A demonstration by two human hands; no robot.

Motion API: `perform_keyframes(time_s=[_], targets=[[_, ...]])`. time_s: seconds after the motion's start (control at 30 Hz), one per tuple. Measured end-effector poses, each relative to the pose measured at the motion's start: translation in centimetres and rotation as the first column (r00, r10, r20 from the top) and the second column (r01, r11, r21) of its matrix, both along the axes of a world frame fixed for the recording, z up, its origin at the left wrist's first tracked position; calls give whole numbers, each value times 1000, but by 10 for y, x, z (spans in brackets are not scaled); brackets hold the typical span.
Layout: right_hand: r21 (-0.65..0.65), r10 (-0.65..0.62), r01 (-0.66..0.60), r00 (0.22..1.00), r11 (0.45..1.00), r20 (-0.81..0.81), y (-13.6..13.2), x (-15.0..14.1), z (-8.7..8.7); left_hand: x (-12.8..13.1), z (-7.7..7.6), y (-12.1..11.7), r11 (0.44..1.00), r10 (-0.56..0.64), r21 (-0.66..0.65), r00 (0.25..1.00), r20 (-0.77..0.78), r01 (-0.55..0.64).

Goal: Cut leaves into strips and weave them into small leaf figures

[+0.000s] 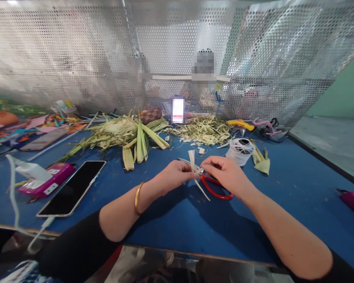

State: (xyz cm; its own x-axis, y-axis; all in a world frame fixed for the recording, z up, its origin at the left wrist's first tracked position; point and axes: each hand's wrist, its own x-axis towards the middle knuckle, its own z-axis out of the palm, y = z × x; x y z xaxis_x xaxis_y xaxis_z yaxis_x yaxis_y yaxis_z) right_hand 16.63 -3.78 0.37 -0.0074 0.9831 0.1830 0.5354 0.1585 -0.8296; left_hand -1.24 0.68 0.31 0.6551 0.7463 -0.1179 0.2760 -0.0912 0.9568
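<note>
My left hand (177,174) pinches a pale strip of husk (191,158) between thumb and fingers. The strip's broad end stands up above the fingertips, and a thin tail hangs down below them. My right hand (224,173) has its fingertips closed at the same spot, meeting those of the left; the small piece between them is mostly hidden. Beneath both hands are red-handled scissors (216,192), their blades partly covered by the fingers. A spool of white thread (240,152) stands just beyond the right hand.
Behind my hands lie a heap of green husks (114,133) and a pile of thin shreds (206,129). At left are a charging phone (73,188) and a purple power strip (47,182). Yellow-handled cutter (241,125) lies at back right; perforated metal sheeting (91,59) borders the blue table (165,232).
</note>
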Motion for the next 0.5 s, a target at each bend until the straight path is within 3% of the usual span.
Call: perform_keyframes(time_s=[0.07,0.2,0.4,0.5], targets=[[53,-9,8,1000,999,29,1,-2,-1,2,-1,-2,1000,-7,-9,1000,-10,7],[17,31,-30,996,999,-81,1,-9,-7,6,-1,-7,998,-48,-30,999,10,49],[156,-119,126,991,980,-56,1,-13,-14,5,0,-8,997,-72,2,997,-37,72],[107,-60,66,996,992,-65,2,-8,-9,4,2,-7,998,-37,-50,999,27,39]])
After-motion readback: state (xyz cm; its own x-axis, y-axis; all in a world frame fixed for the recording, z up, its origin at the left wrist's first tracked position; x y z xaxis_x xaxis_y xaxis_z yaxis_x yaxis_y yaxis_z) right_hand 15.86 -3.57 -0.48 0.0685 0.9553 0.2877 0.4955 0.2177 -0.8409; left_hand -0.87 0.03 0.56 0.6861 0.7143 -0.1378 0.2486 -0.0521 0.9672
